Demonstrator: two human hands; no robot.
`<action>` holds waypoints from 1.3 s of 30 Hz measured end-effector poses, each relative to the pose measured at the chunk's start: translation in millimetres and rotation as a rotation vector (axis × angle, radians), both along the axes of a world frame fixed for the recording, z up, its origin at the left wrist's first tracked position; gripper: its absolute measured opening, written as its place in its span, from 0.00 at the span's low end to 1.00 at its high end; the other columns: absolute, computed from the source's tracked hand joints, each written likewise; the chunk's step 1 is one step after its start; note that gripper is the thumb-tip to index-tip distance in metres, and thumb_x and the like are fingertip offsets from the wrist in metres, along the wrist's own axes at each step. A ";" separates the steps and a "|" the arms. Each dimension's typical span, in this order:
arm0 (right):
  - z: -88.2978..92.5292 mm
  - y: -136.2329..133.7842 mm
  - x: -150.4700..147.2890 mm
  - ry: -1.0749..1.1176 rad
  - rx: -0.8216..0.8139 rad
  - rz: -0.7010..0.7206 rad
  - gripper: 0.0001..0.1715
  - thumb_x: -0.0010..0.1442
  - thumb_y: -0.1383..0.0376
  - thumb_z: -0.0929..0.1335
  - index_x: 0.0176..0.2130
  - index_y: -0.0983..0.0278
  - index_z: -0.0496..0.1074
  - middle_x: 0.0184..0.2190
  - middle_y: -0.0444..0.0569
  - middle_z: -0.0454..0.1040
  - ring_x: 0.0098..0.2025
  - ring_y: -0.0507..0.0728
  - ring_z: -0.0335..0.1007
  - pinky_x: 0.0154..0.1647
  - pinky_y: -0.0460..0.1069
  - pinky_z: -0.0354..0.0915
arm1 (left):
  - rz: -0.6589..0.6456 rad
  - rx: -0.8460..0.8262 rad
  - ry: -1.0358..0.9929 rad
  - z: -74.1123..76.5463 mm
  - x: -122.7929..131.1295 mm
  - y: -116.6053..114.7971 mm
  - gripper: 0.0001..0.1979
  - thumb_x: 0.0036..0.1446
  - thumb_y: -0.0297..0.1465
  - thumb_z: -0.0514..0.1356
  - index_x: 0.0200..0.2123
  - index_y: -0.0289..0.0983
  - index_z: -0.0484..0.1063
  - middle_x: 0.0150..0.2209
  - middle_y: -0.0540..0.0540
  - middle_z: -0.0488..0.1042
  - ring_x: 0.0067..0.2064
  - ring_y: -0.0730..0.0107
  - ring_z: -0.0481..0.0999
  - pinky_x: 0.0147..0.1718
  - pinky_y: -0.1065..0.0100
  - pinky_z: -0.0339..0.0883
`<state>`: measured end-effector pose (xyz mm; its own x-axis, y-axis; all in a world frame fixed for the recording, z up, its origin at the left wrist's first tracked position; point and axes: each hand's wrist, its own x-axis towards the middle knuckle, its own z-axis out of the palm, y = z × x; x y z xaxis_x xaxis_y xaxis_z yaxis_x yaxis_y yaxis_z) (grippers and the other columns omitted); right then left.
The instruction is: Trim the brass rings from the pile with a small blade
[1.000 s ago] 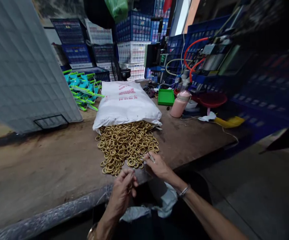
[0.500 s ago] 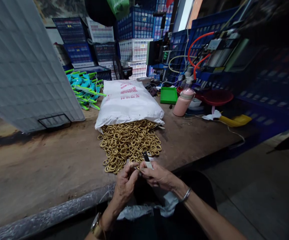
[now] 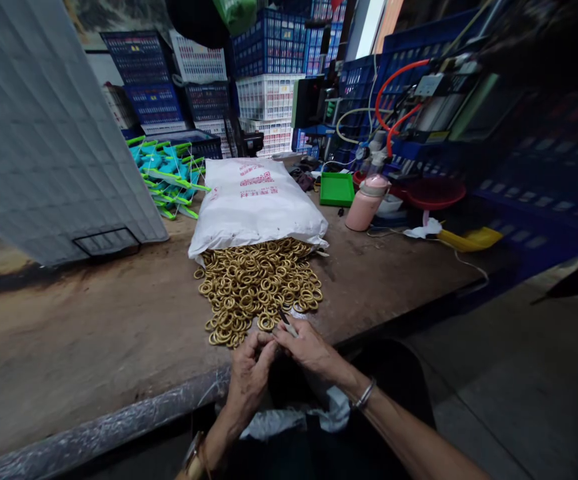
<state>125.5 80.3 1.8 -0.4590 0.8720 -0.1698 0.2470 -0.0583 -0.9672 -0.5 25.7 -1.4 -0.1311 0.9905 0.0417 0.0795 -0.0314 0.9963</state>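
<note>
My left hand [image 3: 249, 370] is closed in a pinch just past the table's front edge, on what looks like a brass-coloured ring mostly hidden by the fingers. My right hand [image 3: 313, 350] meets it fingertip to fingertip and grips a small knife-like tool [image 3: 289, 325] with a dark flat blade and pale handle. The dark end points up and away, toward the pile. Directly beyond both hands lies a heap of brass-coloured rings [image 3: 253, 283], spilling from the mouth of a white sack [image 3: 259, 207] with red print.
A brown table [image 3: 93, 347] has a plastic-wrapped front edge. At left stands a grey-white ribbed panel [image 3: 69, 147], beside green and turquoise plastic pieces [image 3: 169, 173]. A green tray [image 3: 337, 189], a pink bottle [image 3: 366, 205] and a yellow scoop [image 3: 471, 240] are at right. Crates [image 3: 269, 100] are stacked behind.
My right hand has turned the tool, so its blade now shows narrower and leans further left. Both hands stay together at nearly the same spot.
</note>
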 end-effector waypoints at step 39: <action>2.4 -12.5 17.3 -0.742 0.530 0.173 0.13 0.50 0.74 0.57 0.37 0.65 0.61 0.25 0.47 0.68 0.25 0.52 0.60 0.26 0.45 0.47 | -0.087 -0.250 -0.322 17.1 4.4 -17.4 0.17 0.46 0.44 0.59 0.23 0.37 0.60 0.16 0.56 0.61 0.15 0.83 0.53 0.14 0.77 0.45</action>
